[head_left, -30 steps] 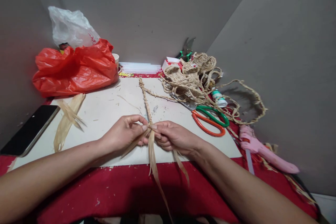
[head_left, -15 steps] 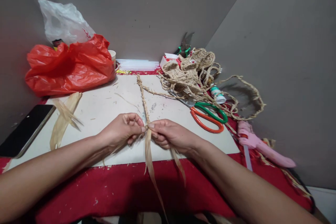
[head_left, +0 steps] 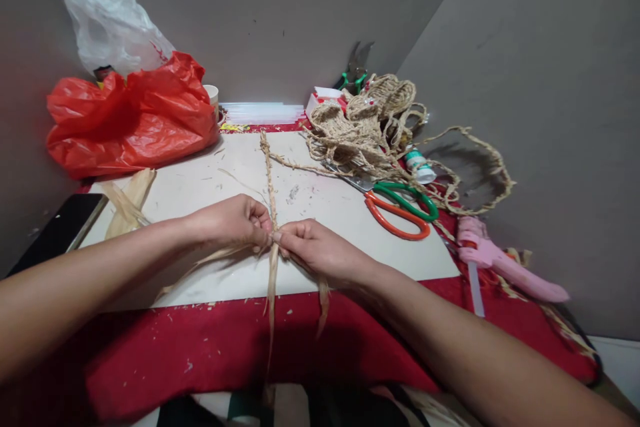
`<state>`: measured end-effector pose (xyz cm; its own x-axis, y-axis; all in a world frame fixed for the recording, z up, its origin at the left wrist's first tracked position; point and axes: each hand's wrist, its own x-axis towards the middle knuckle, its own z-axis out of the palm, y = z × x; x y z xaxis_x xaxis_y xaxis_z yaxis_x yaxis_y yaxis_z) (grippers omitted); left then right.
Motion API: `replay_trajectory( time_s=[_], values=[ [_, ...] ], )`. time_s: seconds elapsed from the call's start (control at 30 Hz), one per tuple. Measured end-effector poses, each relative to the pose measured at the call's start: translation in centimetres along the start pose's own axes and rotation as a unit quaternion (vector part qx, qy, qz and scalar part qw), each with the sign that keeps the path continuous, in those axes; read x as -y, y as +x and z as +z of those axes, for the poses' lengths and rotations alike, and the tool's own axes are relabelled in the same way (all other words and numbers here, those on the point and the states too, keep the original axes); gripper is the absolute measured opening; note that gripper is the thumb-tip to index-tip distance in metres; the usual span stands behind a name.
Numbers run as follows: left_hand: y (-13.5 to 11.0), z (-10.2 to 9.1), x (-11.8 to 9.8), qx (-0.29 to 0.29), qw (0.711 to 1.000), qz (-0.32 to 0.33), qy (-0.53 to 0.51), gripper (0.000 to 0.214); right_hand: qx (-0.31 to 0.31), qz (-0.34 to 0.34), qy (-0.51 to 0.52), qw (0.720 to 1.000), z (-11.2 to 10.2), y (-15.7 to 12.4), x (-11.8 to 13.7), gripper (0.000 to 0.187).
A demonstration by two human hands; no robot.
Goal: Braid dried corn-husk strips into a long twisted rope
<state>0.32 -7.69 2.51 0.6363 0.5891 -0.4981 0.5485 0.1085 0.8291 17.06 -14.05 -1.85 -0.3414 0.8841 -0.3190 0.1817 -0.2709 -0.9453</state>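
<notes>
A thin braid [head_left: 271, 177] of dry, straw-coloured husk runs down the white board towards me. At its near end my left hand [head_left: 243, 221] and my right hand [head_left: 313, 248] meet, thumbs and fingers pinched on the strands. One loose strand [head_left: 271, 280] hangs straight down between them over the board's edge. Another husk strand [head_left: 200, 263] trails to the left from under my left hand. A third strand [head_left: 323, 307] hangs below my right hand. The fingertips partly hide the point where the strands cross.
Left are a red plastic bag [head_left: 135, 123], loose husk strips [head_left: 133, 203] and a black phone [head_left: 55, 227]. On the right lie coiled braided cord [head_left: 350, 140], scissors [head_left: 400, 210] and a pink glue gun [head_left: 493, 260]. Pruning shears [head_left: 356, 70] and clear sticks [head_left: 263, 112] stand behind.
My left hand has risen slightly, and the strand on its side now stretches out to the left. The view has shifted a little. Both hands stay pinched at the braid's end.
</notes>
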Motion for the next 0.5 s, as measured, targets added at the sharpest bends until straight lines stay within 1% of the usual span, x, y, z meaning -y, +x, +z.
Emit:
replay_trajectory(
  time_s=[0.1, 0.2, 0.27, 0.4, 0.5],
  values=[
    [0.2, 0.4, -0.5, 0.013, 0.998, -0.036, -0.045, 0.009, -0.030, -0.010, 0.009, 0.999, 0.4, 0.1, -0.1, 0.036],
    [-0.1, 1.2, -0.8, -0.006, 0.992, -0.073, -0.100, 0.011, -0.049, -0.010, 0.058, 0.997, 0.9, -0.1, -0.1, 0.034],
    [-0.4, 1.8, -1.1, -0.028, 0.989, -0.087, -0.114, 0.012, -0.051, 0.009, 0.095, 0.994, 1.1, -0.3, 0.1, 0.033],
    [-1.2, 2.5, -2.2, -0.057, 0.992, -0.098, -0.058, 0.012, -0.029, 0.050, 0.174, 0.983, 1.5, -0.6, 0.6, 0.033],
    [-1.5, 2.8, -3.0, -0.056, 0.993, -0.106, -0.002, 0.013, -0.021, 0.063, 0.216, 0.974, 1.6, -0.7, 0.9, 0.034]
  ],
)
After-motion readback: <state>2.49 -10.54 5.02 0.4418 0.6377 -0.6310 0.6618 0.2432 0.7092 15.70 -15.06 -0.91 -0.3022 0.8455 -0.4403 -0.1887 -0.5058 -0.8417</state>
